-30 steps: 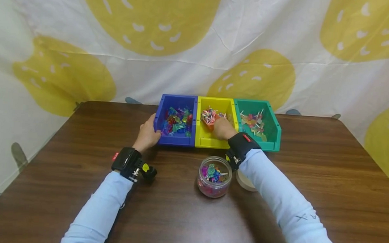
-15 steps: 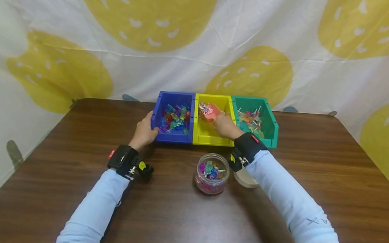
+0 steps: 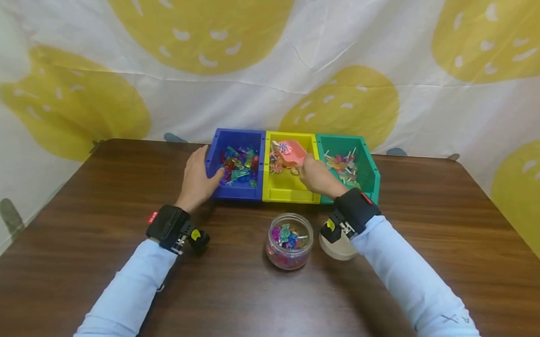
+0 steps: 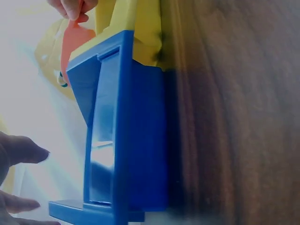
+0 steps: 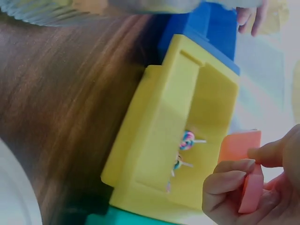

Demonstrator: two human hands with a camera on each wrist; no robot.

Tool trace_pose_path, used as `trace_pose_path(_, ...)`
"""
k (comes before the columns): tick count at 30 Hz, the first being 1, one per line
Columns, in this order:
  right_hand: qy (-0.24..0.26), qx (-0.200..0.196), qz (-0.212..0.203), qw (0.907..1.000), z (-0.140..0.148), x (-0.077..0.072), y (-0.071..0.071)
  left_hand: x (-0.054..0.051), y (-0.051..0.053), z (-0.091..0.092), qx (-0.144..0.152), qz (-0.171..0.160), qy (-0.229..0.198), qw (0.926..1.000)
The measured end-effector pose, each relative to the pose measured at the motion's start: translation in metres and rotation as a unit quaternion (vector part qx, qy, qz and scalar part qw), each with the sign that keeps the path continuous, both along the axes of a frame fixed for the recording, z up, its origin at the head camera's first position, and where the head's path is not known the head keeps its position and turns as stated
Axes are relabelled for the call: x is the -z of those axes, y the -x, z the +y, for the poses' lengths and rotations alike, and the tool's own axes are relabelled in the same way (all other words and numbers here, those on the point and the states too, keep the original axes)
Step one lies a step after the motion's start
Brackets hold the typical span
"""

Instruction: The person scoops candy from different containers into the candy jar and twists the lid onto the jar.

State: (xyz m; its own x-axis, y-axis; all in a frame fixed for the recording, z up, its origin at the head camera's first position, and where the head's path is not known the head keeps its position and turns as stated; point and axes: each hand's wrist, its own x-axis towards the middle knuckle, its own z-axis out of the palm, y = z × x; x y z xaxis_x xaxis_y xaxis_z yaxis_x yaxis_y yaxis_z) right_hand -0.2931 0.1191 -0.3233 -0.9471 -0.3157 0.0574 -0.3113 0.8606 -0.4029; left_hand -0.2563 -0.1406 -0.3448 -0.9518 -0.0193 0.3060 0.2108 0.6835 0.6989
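In the head view my right hand (image 3: pixel 320 176) pinches the handle of a pink scoop (image 3: pixel 291 153) over the yellow bin (image 3: pixel 291 195). Small swirl lollipops (image 3: pixel 283 147) lie in the scoop; more lollipops (image 5: pixel 187 139) rest on the bin floor. At the outer left wall of the blue bin (image 3: pixel 239 193), my left hand (image 3: pixel 196 180) has its thumb and fingers spread. The left wrist view shows those fingers apart, near the bin's side wall, without a clear grip. Colourful wrapped-looking candies (image 3: pixel 240 167) fill part of the blue bin.
A green bin (image 3: pixel 370 178) with clear-coloured lollipops adjoins on the right. In front stand an open glass jar (image 3: pixel 289 255) of mixed candies and a round whitish lid (image 3: pixel 339 249), partly under the right wrist camera. A patterned cloth (image 3: pixel 236 104) hangs behind the wooden table (image 3: pixel 246 308).
The right hand has lifted the scoop from among the lollipops, and the load on it looks smaller. My left hand has loosened from the blue bin's wall, its fingers spreading. The view shifted slightly.
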Motion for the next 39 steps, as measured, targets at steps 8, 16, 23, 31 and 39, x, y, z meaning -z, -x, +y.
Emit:
trace_pose_path(8,0.062,-0.024,-0.006,0.9978,0.013,-0.034,-0.03,-0.008,-0.003,0.003,0.034,0.043,-0.028,0.9981)
trace_pose_path(16,0.119,-0.066,-0.044,0.9898,0.041,-0.034,-0.03,-0.01,-0.005,0.004,0.139,0.004,-0.078,0.9873)
trace_pose_path(23,0.126,-0.094,-0.012,0.9875,0.058,-0.035,-0.038,-0.013,-0.005,0.006,0.223,-0.042,-0.112,0.9674)
trace_pose_path(31,0.115,-0.136,0.003,0.984,0.075,-0.036,-0.048,-0.012,-0.009,0.013,0.293,-0.099,-0.096,0.9461)
trace_pose_path(39,0.104,-0.141,-0.033,0.984,0.084,-0.039,-0.065,-0.01,-0.014,0.023,0.342,-0.137,-0.086,0.9256)
